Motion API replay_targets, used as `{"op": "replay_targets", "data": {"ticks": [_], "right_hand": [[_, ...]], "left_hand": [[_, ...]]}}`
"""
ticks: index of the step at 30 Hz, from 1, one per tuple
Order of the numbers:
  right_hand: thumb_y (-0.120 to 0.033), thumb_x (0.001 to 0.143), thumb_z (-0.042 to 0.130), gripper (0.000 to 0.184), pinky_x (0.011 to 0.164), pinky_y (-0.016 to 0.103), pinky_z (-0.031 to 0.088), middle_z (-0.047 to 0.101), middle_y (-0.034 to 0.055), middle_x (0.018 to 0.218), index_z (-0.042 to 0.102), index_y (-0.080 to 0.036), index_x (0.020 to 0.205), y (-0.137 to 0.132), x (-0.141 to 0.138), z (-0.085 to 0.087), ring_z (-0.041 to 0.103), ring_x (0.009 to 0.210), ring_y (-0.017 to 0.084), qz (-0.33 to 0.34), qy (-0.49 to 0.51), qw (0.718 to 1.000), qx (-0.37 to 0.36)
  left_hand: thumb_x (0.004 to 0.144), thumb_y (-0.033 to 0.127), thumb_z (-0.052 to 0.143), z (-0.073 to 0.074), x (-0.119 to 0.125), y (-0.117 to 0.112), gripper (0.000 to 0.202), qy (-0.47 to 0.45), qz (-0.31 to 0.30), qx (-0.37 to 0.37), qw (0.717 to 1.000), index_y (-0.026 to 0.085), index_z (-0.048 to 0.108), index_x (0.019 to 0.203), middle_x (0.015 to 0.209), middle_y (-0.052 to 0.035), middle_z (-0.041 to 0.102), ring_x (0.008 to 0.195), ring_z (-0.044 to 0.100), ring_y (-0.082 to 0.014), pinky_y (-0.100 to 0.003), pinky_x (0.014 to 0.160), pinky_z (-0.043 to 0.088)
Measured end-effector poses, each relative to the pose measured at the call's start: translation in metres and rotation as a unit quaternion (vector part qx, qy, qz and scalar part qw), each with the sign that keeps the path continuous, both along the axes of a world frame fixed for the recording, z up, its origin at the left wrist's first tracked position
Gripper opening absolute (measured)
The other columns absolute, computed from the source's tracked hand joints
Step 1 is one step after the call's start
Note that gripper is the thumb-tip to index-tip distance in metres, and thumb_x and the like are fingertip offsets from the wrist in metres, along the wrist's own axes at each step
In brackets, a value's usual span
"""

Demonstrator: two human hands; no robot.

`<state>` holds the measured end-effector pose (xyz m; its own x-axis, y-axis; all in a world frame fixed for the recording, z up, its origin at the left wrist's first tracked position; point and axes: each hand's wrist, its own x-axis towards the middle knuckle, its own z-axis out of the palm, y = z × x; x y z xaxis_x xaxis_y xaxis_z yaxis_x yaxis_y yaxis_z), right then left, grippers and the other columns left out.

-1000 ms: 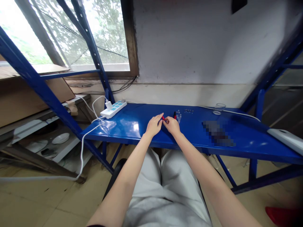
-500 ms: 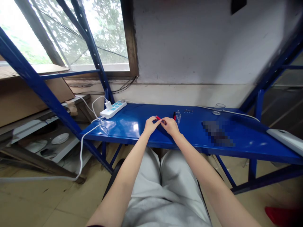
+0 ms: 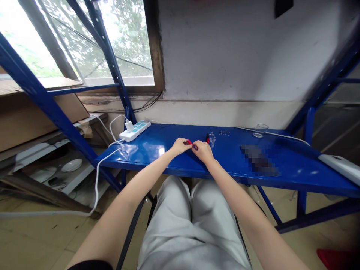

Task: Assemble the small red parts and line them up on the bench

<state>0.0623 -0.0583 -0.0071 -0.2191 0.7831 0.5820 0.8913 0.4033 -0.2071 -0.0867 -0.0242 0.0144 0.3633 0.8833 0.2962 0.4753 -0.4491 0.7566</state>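
My left hand [image 3: 180,146] and my right hand [image 3: 203,150] meet over the middle of the blue metal shelf [image 3: 168,157]. Both pinch a thin red pen-like object [image 3: 189,143] between their fingertips, the left at its left end, the right at its right end. Just right of my right hand lie a red-and-black pen [image 3: 207,138] and some small clear vials [image 3: 213,141]. A row of tiny dark pieces [image 3: 224,132] sits further back.
A white power strip [image 3: 134,130] with a plugged cable lies at the shelf's left rear. A small glass dish [image 3: 260,130] stands at the back right, and a white object [image 3: 339,165] at the far right edge. Blue rack posts [image 3: 45,101] rise on the left.
My left elbow has swung out to the left. The red object has shifted slightly between my fingertips, and both hands stay closed on it.
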Motion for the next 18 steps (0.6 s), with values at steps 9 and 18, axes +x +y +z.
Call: {"op": "replay_targets", "data": {"ticks": [9,18], "right_hand": [[-0.033,0.085,0.044,0.021,0.061,0.023,0.034,0.059,0.0020,0.075,0.058,-0.019,0.090,-0.003,0.000,0.002,0.053,0.065,0.012,0.011,0.033,0.999,-0.023],[-0.031,0.089,0.033,0.028,0.062,0.023,0.036,0.060,0.0047,0.079,0.058,-0.018,0.085,-0.005,0.000,0.003,0.054,0.067,0.013,0.028,0.065,0.998,-0.002]], "left_hand": [[0.065,0.032,0.060,0.018,-0.030,0.028,0.020,0.207,0.112,0.057,0.970,0.015,0.068,0.069,0.064,-0.0054,0.064,0.062,0.058,-0.0166,-0.025,0.060,0.042],[0.067,0.032,0.058,-0.001,-0.037,0.028,0.017,0.256,0.217,0.034,0.941,0.017,0.066,0.070,0.071,-0.0089,0.065,0.070,0.061,-0.0202,-0.025,0.062,0.043]]}}
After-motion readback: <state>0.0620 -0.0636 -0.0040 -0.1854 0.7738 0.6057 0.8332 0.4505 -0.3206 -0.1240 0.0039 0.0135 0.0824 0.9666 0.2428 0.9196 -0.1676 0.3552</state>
